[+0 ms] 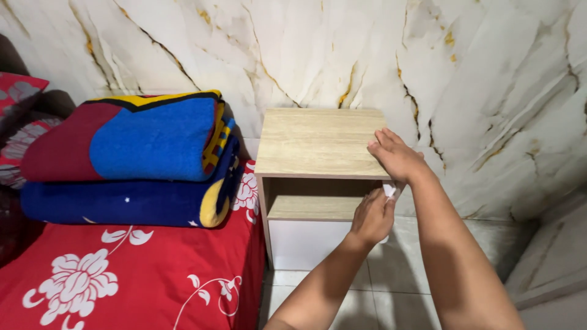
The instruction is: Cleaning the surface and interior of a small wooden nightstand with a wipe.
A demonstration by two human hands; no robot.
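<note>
A small light-wood bedside table [306,140] with an open shelf and a white drawer front [302,241] stands against the marble-patterned wall. My right hand [396,156] lies flat on the table's top at its front right corner, fingers together. My left hand [372,215] reaches to the right front edge of the shelf, just under the right hand, and is closed on a small white piece [389,190], paper or cloth; I cannot tell which.
A bed with a red flowered sheet [122,275] sits left of the table, touching it. Folded blue, red and yellow blankets [140,159] are stacked on the bed. Light floor tiles [391,287] lie below. A red patterned pillow [15,91] shows at far left.
</note>
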